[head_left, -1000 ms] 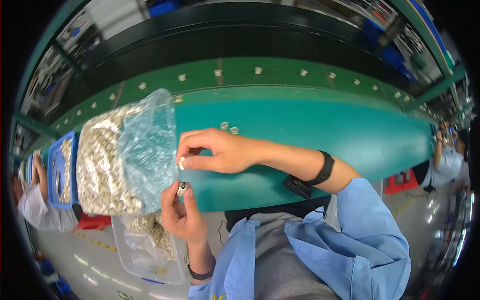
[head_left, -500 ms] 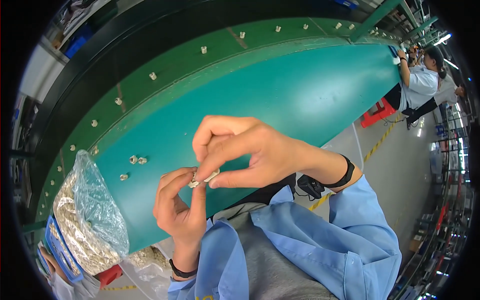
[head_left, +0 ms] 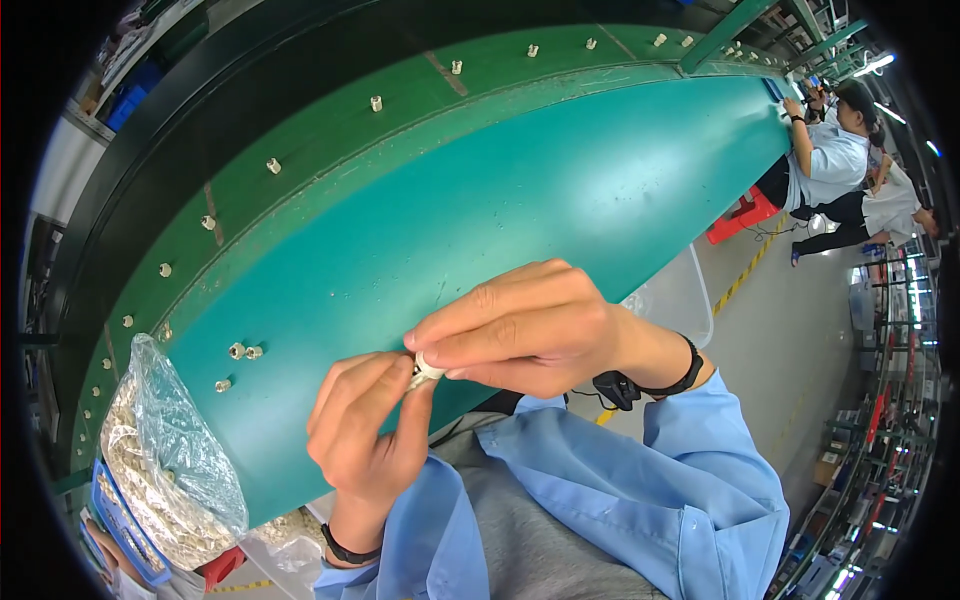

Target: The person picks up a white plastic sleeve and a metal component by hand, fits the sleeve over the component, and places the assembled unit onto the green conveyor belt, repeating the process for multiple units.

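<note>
Close over the near edge of the green worktop, my two hands meet around a small cream-coloured cylindrical fitting. My left hand pinches its lower left side between thumb and fingertips. From the right, my right hand grips the upper end with thumb and first fingers. A darker spot shows on the fitting between the fingertips, too small to make out. Left of my hands lie loose fittings of like kind: a pair touching or nearly so and a single one.
A clear plastic bag full of cream parts lies at the left end, beside a blue tray. Spaced fittings line the dark green conveyor belt behind the worktop. A co-worker sits at the far right by a red stool.
My right hand's fingers have straightened and closed in on the fitting, which now stands more upright. The view has shifted slightly; the belt's fittings appear further left.
</note>
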A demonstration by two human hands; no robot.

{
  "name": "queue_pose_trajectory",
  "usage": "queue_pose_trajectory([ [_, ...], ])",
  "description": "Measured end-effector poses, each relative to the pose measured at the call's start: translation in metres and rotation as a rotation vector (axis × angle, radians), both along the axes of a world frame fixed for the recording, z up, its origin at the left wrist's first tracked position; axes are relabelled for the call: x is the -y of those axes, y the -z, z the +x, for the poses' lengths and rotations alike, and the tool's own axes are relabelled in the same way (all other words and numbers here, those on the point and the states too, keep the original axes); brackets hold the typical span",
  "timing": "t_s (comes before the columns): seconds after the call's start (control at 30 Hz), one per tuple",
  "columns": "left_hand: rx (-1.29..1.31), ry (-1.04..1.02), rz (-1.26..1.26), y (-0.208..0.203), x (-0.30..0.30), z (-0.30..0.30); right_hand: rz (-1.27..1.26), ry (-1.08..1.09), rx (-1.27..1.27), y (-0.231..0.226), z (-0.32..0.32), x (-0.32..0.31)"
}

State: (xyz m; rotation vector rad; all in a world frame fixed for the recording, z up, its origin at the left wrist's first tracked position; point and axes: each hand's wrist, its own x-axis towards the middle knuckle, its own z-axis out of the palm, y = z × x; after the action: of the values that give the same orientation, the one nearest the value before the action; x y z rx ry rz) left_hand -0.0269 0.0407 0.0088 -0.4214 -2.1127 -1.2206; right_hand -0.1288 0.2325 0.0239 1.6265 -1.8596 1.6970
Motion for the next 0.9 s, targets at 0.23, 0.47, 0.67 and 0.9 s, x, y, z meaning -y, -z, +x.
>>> queue_pose_trajectory([
  [0.23, 0.064, 0.11, 0.122, 0.004, -0.001, 0.003, 0.022, -0.033, -0.124, -0.007, -0.006, -0.01],
  [0.47, 0.171, 0.224, 0.271, 0.004, -0.003, 0.0, -0.031, -0.014, -0.358, -0.011, -0.013, -0.016],
  [0.67, 0.155, 0.197, 0.199, 0.002, -0.005, -0.003, 0.058, 0.024, -0.197, -0.004, -0.005, -0.019],
  [0.9, 0.251, 0.143, 0.188, 0.018, -0.006, -0.008, 0.056, 0.01, -0.11, 0.012, -0.009, -0.012],
])
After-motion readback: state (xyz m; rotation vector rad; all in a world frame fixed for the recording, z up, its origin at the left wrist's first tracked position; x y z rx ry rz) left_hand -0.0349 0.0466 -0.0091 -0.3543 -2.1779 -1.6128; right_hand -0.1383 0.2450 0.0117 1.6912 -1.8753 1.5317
